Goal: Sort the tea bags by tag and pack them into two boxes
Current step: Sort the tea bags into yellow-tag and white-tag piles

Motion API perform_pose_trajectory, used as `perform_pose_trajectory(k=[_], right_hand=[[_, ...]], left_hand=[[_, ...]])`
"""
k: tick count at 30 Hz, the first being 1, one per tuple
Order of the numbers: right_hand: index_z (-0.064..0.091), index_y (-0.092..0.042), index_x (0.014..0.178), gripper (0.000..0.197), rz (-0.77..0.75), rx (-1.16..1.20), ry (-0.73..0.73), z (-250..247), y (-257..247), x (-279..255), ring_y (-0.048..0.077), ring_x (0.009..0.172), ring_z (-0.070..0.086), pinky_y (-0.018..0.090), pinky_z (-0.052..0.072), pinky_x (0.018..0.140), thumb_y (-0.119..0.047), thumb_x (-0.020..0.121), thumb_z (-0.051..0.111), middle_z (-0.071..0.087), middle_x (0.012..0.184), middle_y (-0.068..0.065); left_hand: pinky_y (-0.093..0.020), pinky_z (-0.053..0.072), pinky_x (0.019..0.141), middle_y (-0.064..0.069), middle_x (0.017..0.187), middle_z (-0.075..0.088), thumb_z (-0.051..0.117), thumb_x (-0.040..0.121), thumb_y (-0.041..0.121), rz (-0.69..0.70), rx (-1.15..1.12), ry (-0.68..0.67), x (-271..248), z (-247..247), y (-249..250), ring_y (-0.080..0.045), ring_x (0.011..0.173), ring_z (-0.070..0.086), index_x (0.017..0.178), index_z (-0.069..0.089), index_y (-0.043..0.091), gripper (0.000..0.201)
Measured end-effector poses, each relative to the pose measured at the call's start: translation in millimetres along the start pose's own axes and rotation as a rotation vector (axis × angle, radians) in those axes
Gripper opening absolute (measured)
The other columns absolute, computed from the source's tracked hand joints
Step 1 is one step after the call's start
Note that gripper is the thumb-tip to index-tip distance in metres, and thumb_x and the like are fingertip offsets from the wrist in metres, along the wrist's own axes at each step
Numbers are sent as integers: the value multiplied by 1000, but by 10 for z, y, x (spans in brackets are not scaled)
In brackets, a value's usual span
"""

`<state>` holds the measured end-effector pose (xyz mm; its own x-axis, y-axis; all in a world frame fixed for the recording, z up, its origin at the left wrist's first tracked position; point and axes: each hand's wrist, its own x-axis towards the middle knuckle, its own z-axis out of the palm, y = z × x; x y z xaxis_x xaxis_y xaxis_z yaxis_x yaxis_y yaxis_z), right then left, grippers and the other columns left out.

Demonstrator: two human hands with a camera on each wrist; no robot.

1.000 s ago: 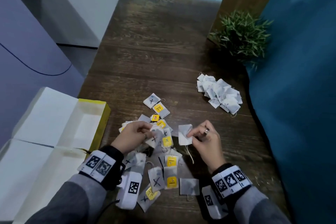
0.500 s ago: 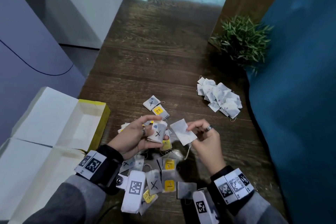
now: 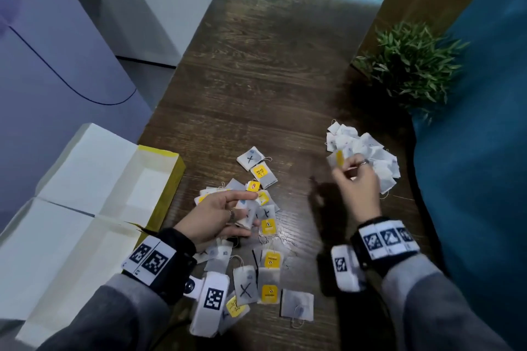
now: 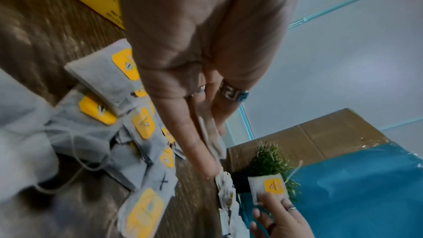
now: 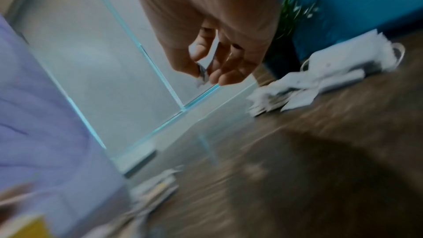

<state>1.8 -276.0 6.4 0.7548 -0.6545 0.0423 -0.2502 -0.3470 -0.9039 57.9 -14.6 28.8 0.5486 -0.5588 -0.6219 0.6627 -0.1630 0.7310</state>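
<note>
A loose heap of tea bags [image 3: 265, 262], some with yellow tags and some marked with an X, lies on the dark wooden table [image 3: 271, 80]. My left hand [image 3: 245, 214] is palm up over the heap and holds a small stack of X-marked tea bags [image 3: 247, 216] between thumb and fingers. My right hand [image 3: 342, 168] pinches one yellow-tagged tea bag [image 3: 338, 158] at the near edge of a separate white tea bag pile [image 3: 370, 148]. The left wrist view shows that same yellow-tagged tea bag [image 4: 270, 187]. In the blurred right wrist view, my fingertips [image 5: 219, 77] pinch its edge.
An open white box with a yellow side [image 3: 168, 188] stands at the left table edge, and a second white box [image 3: 57, 259] sits nearer me. A small green plant [image 3: 413, 65] stands behind the white pile. A blue surface [image 3: 470, 179] borders the table's right side.
My right hand has carried its tea bag from the middle of the table out to the white pile on the right. My left hand has turned palm up, still holding the X-marked bags.
</note>
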Motion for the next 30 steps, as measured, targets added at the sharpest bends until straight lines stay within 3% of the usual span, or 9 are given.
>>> perform_pose_trajectory(k=[3,7,11,14,19,22,25,27,30], right_hand=[[50,-10,73,14,16,-404,59,-186,218,477,17,76,46,26,33,70,-9,78,64,49,92,8],[61,-12,87,12,140,-770,-202,-211,402,684,33,104,53,37,42,88,-18,79,66,52,114,12],[64,-11,97,16,-134,-704,-106,136,137,457,33,113,45,45,37,97,-19,85,57,51,112,11],[62,-17,106,20,-306,-580,-381,582,-89,385,28,116,45,42,37,101,-22,87,57,53,115,4],[40,-22,137,51,-228,-633,-817,1306,-356,448,28,132,28,43,34,107,-26,90,57,32,141,6],[53,-19,119,41,-221,-779,-870,1460,-347,508,28,129,25,45,35,105,-28,82,68,31,139,4],[57,-16,86,18,-190,-676,-807,1431,-324,590,26,115,41,35,43,91,-22,78,72,48,118,7],[54,-18,82,18,-98,-521,-743,1335,-307,637,20,97,55,26,41,73,-19,79,71,58,98,4],[54,-20,83,20,86,-296,-682,1150,-264,672,14,84,56,22,42,67,-18,78,74,59,87,-1]], left_hand=[[-30,60,62,-13,112,63,44,93,-6,12,47,65,24,-74,46,-23,79,72,113,61,13,32],[-26,60,60,-9,114,61,46,93,-4,63,113,229,65,-195,144,-21,71,72,115,62,14,32],[-18,55,51,-13,98,57,50,91,-3,100,131,373,85,-323,207,-13,59,67,118,62,11,33],[-16,54,51,-9,96,59,51,91,-3,104,119,438,105,-393,213,-16,70,61,121,61,11,34],[-21,58,59,-1,95,61,36,94,-8,95,95,439,63,-437,213,-20,83,63,119,61,13,41],[-27,59,66,-1,97,60,29,92,-10,87,51,428,32,-446,216,-25,89,63,116,62,11,46],[-27,60,63,-2,101,61,39,94,-3,100,13,445,10,-467,197,-24,89,64,110,65,13,35],[-25,59,64,-5,101,66,50,93,5,119,11,454,9,-482,165,-21,86,65,106,68,16,25],[-29,58,73,-7,97,70,57,89,6,130,9,462,25,-496,111,-19,84,66,105,68,15,21]])
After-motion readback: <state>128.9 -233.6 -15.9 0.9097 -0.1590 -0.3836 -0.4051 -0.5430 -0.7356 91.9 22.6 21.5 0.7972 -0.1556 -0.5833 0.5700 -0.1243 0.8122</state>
